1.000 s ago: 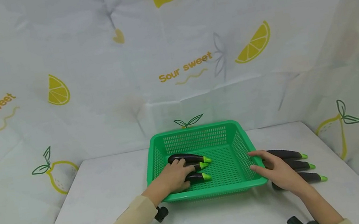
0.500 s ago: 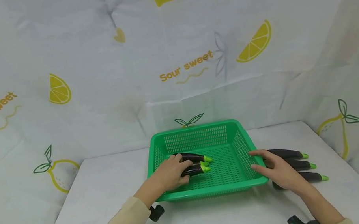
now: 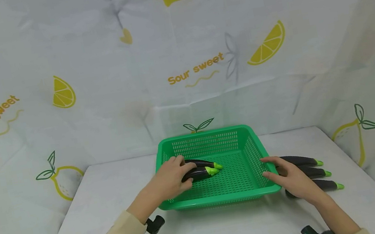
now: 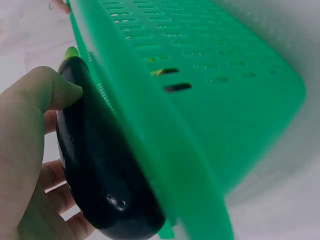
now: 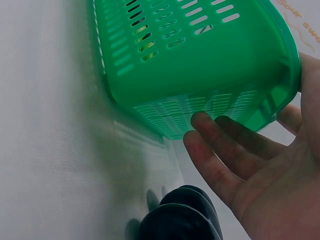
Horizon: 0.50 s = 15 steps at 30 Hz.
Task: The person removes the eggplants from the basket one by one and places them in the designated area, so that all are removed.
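Observation:
My left hand point(image 3: 172, 178) holds a dark purple eggplant point(image 3: 197, 174) with a bright green stem end over the left part of a green plastic basket point(image 3: 224, 198). In the left wrist view, thumb and fingers lie on either side of this eggplant point(image 4: 100, 150), close to the basket's rim point(image 4: 145, 135). Behind it in the basket lies another eggplant point(image 3: 199, 162), partly hidden by the hand. My right hand point(image 3: 294, 181) grips the basket's right rim, with fingers against the outer wall point(image 5: 200, 65) in the right wrist view.
Three eggplants lie side by side on the white table right of the basket: a far one point(image 3: 298, 160), a middle one point(image 3: 315, 171) and a near one point(image 3: 327, 184). A white curtain point(image 3: 112, 96) with lemon prints hangs behind the table.
My left hand has drawn back leftward and lifted the nearest eggplant from the basket floor, so it now overlaps those behind. The right hand has stayed on the rim.

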Each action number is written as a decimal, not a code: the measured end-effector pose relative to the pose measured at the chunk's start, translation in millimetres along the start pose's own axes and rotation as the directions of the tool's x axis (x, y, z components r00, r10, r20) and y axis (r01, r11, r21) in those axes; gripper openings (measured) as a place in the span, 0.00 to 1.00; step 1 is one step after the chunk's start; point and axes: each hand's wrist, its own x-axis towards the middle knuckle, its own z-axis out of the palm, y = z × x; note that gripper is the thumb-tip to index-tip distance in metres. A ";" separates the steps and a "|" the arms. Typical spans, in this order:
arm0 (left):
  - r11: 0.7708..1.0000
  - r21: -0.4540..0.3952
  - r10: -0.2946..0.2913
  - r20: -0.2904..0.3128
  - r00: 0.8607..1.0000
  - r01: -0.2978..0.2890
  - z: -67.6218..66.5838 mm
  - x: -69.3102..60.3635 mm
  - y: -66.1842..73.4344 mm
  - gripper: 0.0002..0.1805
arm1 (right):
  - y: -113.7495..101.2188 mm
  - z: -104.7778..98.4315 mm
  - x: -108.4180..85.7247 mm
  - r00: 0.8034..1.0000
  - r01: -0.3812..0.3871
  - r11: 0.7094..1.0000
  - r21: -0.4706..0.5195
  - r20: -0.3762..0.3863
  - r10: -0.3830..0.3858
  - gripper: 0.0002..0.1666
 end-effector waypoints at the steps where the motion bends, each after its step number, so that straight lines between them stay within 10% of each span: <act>1: 1.000 0.005 0.001 -0.011 1.000 -0.001 -1.9 -1.6 -0.5 0.20 | -0.2 -0.5 -0.1 1.000 0.002 1.000 0.001 0.002 -0.002 0.33; 15: 0.998 0.009 -0.067 -0.113 0.991 0.068 -20.2 -37.9 -25.1 0.20 | -0.4 -0.6 -0.9 1.000 0.010 1.000 0.017 0.002 -0.010 0.32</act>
